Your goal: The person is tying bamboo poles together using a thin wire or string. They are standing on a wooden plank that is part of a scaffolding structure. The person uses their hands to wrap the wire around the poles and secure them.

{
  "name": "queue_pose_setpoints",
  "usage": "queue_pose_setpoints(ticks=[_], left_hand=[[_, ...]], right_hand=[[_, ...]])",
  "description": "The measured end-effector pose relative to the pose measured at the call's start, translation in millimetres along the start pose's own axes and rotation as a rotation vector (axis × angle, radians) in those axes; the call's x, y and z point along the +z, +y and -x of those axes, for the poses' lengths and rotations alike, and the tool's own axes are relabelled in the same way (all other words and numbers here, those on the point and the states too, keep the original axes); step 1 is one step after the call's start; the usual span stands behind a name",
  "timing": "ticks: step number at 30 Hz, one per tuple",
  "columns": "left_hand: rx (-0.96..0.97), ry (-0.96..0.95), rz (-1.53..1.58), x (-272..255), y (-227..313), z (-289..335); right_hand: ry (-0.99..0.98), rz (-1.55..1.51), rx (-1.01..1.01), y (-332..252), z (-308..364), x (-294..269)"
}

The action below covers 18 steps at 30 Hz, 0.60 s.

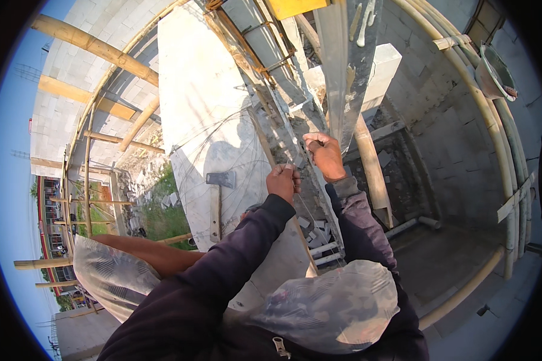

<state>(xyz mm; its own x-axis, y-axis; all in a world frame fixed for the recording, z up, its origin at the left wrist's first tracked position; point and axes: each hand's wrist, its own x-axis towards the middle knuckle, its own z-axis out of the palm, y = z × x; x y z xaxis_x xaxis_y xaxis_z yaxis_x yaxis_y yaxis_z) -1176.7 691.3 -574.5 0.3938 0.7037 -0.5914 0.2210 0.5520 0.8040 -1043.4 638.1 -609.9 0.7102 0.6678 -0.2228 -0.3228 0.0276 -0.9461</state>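
My left hand (283,182), in a dark sleeve, is closed in a pinch above the edge of a pale board, and a thin wire (308,207) seems to run from its fingers. Just to its right and a little farther off, my right hand (325,157) has its fingers curled together; what they hold is hidden. Both hands are over a narrow gap with steel bars beside the board (190,72). A hatchet (221,178) with a wooden handle lies on the board, left of my left hand. Loose thin wire strands (247,157) are spread around it.
A grey metal beam (337,66) rises beyond my right hand, near a rusty rebar frame (241,33). Bamboo poles (497,132) and a bucket (492,75) stand at right. More poles (96,45) cross at left above a drop to grass (165,207). Clear plastic (337,307) covers my lap.
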Motion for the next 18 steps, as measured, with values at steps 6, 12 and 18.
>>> queue_pose_setpoints(ticks=[6, 12, 18], left_hand=[[0.010, -0.029, -0.021, 2.0, -14.8, -15.3], [0.207, -0.016, -0.252, -10.2, -33.3, -40.4], [0.294, 0.002, -0.307, -25.7, -40.9, -51.7]], right_hand=[[-0.004, 0.200, 0.116, 27.9, 35.7, -18.5], [0.118, 0.153, 0.070, 38.0, 92.4, -53.3], [0.209, 0.006, 0.218, 24.8, 120.9, -72.4]])
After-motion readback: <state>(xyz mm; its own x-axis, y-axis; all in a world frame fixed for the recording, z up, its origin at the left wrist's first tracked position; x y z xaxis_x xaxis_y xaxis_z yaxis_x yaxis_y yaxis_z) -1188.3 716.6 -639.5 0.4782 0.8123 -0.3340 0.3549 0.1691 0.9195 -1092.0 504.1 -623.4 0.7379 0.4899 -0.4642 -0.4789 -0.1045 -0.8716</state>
